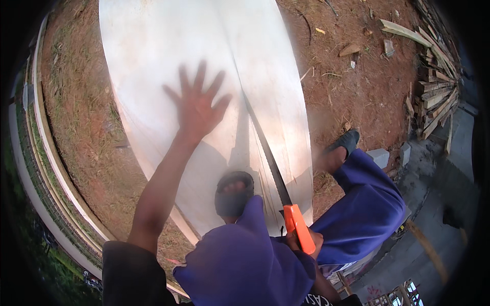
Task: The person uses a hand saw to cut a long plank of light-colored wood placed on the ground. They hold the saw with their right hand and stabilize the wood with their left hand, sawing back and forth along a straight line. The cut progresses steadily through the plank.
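My left hand (199, 104) lies on a pale sheet board (153, 46), fingers spread flat, left of a long cut line. My right hand (314, 239) grips the orange handle of a handsaw (298, 227); the dark blade runs forward along the cut, its tip toward the board's middle. My left foot (235, 191) in a dark sandal presses on the board between my hand and the saw. My purple-trousered right leg (362, 204) is bent, its dark-shod foot (344, 145) beside the board's right edge.
Red dirt (347, 81) with wood scraps surrounds the board. A pile of timber offcuts (436, 102) lies at right, with grey blocks (377, 158) and grey concrete (434, 194) below it. Long pale rails or boards (48, 132) run along the left, with greenery beyond.
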Demonstrator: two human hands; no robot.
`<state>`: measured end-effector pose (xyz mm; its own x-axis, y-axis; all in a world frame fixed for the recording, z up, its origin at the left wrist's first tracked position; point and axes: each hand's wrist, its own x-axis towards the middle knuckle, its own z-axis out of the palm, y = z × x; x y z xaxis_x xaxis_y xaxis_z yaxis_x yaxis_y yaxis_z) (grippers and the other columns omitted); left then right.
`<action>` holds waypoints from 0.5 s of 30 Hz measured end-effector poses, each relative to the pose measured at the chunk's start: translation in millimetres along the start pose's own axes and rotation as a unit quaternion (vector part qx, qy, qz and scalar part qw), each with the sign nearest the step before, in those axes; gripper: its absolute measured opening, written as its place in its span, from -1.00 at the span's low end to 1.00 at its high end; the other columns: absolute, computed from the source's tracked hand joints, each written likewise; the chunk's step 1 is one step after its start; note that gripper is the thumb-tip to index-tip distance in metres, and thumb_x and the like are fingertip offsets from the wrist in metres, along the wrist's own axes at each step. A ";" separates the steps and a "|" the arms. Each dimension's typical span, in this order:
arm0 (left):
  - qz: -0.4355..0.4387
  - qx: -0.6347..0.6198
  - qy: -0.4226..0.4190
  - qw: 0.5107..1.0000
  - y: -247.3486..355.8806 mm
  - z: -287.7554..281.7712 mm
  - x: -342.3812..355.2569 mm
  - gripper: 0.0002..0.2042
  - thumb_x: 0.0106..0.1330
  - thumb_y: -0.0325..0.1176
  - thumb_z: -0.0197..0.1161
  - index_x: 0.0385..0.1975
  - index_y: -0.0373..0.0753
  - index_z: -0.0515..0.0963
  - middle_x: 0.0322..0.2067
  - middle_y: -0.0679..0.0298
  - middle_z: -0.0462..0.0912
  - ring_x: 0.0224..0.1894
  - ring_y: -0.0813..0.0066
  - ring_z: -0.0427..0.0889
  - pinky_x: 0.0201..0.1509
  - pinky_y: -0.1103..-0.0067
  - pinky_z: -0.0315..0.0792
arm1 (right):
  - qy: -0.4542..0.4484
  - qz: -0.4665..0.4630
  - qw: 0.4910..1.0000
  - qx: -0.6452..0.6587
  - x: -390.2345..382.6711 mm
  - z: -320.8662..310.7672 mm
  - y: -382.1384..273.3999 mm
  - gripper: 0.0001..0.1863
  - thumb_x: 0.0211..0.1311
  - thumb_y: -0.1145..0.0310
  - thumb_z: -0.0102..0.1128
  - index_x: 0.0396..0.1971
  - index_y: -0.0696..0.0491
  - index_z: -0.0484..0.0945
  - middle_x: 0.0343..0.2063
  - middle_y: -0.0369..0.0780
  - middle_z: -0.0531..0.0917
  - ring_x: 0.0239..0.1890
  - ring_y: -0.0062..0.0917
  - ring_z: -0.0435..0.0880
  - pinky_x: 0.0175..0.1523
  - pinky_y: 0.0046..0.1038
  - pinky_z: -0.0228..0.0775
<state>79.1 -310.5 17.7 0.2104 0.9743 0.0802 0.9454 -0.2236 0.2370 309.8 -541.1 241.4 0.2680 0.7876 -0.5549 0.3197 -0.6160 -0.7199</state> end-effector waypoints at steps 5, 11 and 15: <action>0.008 -0.009 -0.001 1.000 3.6 -1.6 3.6 -0.43 0.37 0.17 0.25 0.37 0.23 0.47 0.55 0.18 0.11 0.58 -0.32 -0.20 0.29 -0.59 -0.40 | -0.020 -0.002 0.995 0.097 154.0 79.1 -6.6 -0.79 0.24 0.47 0.21 -0.55 0.25 0.51 -0.70 -0.32 0.47 -0.56 -0.73 0.32 -0.46 -0.46 0.24; 0.004 0.005 0.010 1.000 -6.0 1.4 9.5 -0.43 0.38 0.16 0.24 0.38 0.22 0.47 0.55 0.16 0.10 0.58 -0.32 -0.20 0.29 -0.58 -0.41 | 0.000 0.022 0.998 0.060 140.8 77.2 -18.5 -0.80 0.23 0.44 0.23 -0.52 0.25 0.54 -0.70 -0.33 0.47 -0.56 -0.72 0.37 -0.45 -0.44 0.28; -0.001 0.011 -0.007 1.000 1.4 0.3 2.4 -0.43 0.39 0.16 0.23 0.39 0.23 0.46 0.56 0.17 0.08 0.59 -0.30 -0.23 0.30 -0.57 -0.43 | -0.007 -0.011 1.000 0.001 1.8 -3.1 9.6 -0.89 0.21 0.59 0.24 -0.49 0.26 0.56 -0.70 -0.36 0.49 -0.60 -0.78 0.42 -0.48 -0.53 0.31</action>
<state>81.0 -308.5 17.9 0.2129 0.9749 0.0658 0.9508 -0.2222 0.2160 316.1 -545.7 234.8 0.2482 0.8009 -0.5450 0.3228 -0.5988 -0.7330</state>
